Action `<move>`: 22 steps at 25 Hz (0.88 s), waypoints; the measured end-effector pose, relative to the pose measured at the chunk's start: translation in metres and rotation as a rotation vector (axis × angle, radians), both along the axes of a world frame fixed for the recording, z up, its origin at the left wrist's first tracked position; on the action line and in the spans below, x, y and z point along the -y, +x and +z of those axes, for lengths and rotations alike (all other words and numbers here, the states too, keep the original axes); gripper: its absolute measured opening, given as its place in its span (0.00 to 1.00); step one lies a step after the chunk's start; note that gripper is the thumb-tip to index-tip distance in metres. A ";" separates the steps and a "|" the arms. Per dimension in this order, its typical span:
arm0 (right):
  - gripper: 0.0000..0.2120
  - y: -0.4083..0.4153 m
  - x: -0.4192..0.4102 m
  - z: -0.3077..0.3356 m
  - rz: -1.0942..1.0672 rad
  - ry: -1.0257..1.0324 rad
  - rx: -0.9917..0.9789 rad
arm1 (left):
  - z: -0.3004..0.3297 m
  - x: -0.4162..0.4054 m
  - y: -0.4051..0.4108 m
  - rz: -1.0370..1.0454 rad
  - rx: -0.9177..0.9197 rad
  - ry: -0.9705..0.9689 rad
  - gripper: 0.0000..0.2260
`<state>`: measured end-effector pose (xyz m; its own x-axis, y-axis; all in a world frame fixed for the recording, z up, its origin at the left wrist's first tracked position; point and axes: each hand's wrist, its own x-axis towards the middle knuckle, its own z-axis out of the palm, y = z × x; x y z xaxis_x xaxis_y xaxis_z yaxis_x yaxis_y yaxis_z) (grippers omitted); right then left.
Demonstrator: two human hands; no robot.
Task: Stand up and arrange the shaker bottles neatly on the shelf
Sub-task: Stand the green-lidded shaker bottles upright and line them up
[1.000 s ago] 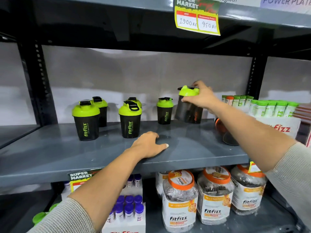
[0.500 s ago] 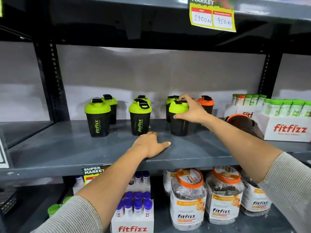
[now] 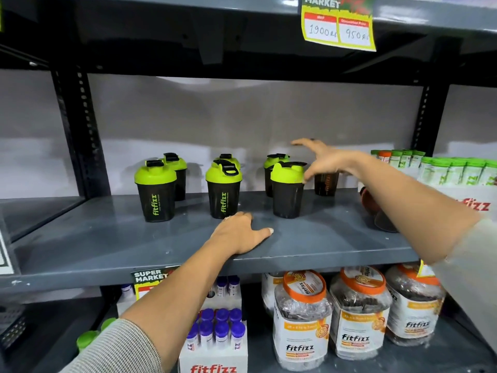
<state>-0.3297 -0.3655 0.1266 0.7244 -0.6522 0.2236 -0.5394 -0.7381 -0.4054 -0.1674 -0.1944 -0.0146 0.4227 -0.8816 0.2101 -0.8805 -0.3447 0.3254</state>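
Shaker bottles, black body, lime-green lid: six upright on the grey shelf (image 3: 107,246), in three pairs running near to far. We count the left pair's near bottle (image 3: 157,191), the middle pair's near bottle (image 3: 224,190), and the right pair's near bottle (image 3: 287,190).

One dark bottle with orange lettering (image 3: 326,183) stands farther right, partly hidden behind our right hand (image 3: 326,161). One orange-lidded bottle (image 3: 372,208) lies on its side at the right, not yet stood up.

Handling, as we judge it: empty plastic, light, stiff, smooth-sided, easy to tip. Best taken around the lid or upper body.

Right hand: fingers spread wide, holding nothing, hovering above the dark bottle. Left hand (image 3: 239,234): flat on the shelf's near edge, empty, just near of the middle pair.

Surroundings: a white Fitfizz carton of green-capped tubes (image 3: 457,170) crowds the right end, beside the fallen bottle. Large jars (image 3: 301,319) and purple-capped tubes (image 3: 217,327) sit on the shelf below. A price tag (image 3: 338,22) hangs overhead.
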 end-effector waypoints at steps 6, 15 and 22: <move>0.41 0.025 -0.010 0.015 0.195 0.073 -0.291 | -0.001 0.000 0.000 0.003 -0.008 -0.051 0.33; 0.37 0.029 0.000 0.018 0.132 0.131 -0.342 | 0.000 -0.001 -0.001 -0.001 -0.005 -0.058 0.33; 0.42 0.036 -0.011 0.021 -0.092 -0.138 -0.361 | 0.002 -0.001 -0.002 0.000 0.009 -0.047 0.33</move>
